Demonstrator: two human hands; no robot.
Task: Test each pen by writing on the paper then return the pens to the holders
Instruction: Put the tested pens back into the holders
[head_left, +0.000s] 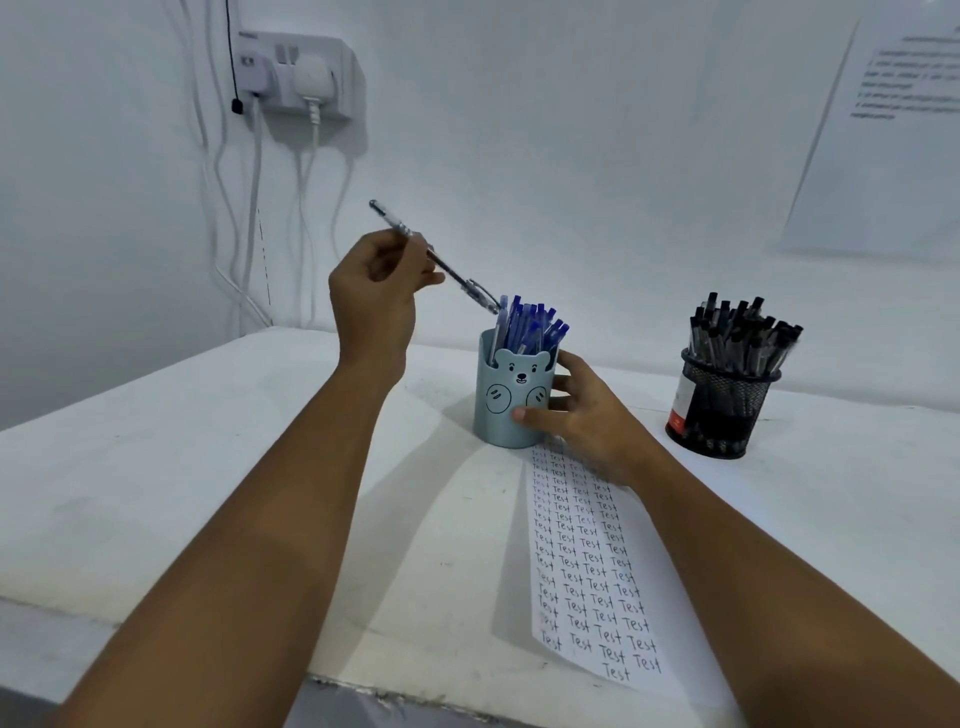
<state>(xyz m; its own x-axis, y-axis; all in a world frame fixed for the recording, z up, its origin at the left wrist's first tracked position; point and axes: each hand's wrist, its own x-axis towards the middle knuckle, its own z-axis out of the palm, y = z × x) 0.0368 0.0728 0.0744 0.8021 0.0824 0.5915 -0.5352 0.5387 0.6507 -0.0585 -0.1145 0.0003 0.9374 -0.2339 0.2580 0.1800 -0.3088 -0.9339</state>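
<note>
My left hand (376, 296) pinches a clear pen (457, 274) in the air, its capped end slanting down to the rim of the pale blue bear holder (501, 402). That holder is full of several blue-capped pens (530, 325). My right hand (582, 410) grips the holder's right side, thumb on its front. A strip of paper (587, 561) covered with rows of the word "Test" lies on the table, its top end touching the holder's base. A black mesh holder (719, 402) with several black-capped pens stands to the right.
The white table (208, 467) ends at a near edge along the bottom. A wall socket with plugs (298, 73) and hanging cables is at the back left. A printed sheet (893, 130) leans on the wall at the right.
</note>
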